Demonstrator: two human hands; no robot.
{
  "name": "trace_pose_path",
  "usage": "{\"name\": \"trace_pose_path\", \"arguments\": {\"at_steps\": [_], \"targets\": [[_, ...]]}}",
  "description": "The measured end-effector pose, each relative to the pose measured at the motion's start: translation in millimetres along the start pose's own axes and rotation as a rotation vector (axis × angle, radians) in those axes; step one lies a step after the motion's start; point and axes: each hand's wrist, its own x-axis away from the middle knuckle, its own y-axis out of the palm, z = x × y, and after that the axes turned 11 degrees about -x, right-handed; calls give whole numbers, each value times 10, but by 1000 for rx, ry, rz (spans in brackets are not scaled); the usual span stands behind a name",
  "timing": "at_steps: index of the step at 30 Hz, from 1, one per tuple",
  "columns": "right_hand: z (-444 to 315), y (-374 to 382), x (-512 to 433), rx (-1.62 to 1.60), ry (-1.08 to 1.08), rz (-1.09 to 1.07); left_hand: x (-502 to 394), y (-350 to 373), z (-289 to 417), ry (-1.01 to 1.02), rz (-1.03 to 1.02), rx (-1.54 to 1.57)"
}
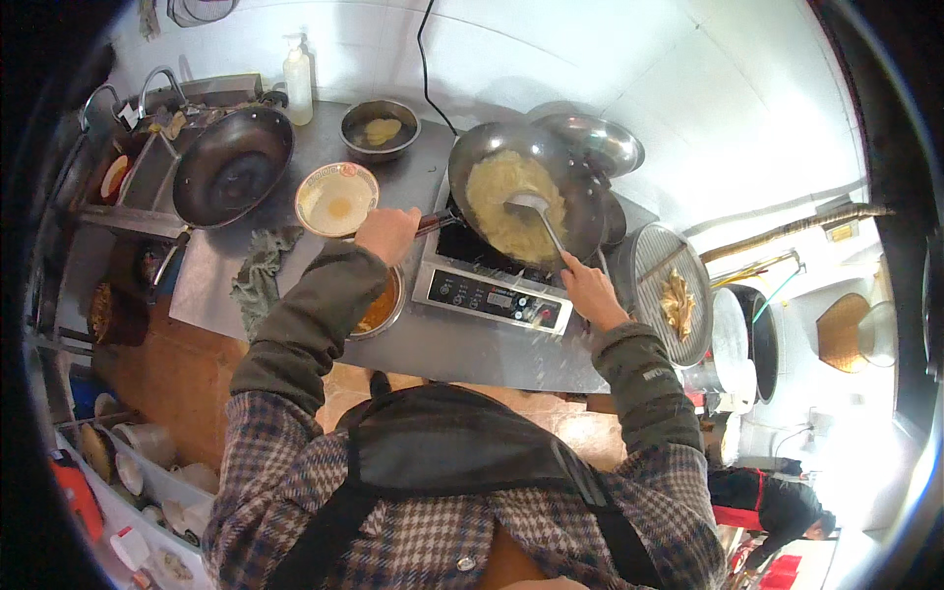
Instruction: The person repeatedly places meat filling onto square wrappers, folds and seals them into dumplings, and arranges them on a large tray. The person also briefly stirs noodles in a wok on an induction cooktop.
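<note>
My left hand (389,234) is closed around the dark handle (439,222) of a metal wok (586,210). The wok sits over an induction cooker (493,299), its mouth tilted towards me. Inside lies a layer of pale yellow food (494,184), too blurred to name. My right hand (594,291) grips a metal wok spatula (552,232), whose blade rests in that food. Just beyond my left hand stands a patterned bowl (310,210) with a little yellowish residue. Partly under my left forearm is a metal bowl (402,299) of orange-red liquid.
An empty dark frying pan (232,173) overhangs the sink (151,173) at left. A green cloth (259,276), a pump bottle (298,85) and a steel bowl (380,153) are on the steel counter (472,361). A ridged round tray (649,258) stands right. A co-worker (785,501) bends far right.
</note>
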Motion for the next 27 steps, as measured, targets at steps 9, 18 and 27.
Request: {"name": "trace_pose_path", "arguments": {"at_steps": [9, 18, 27], "targets": [[125, -1141, 219, -38, -100, -187, 141, -177, 160, -45, -24, 92], [310, -98, -95, 30, -25, 13, 310, -320, 485, -129, -171, 276], [165, -1241, 369, -79, -175, -153, 460, -389, 710, -145, -196, 239]]}}
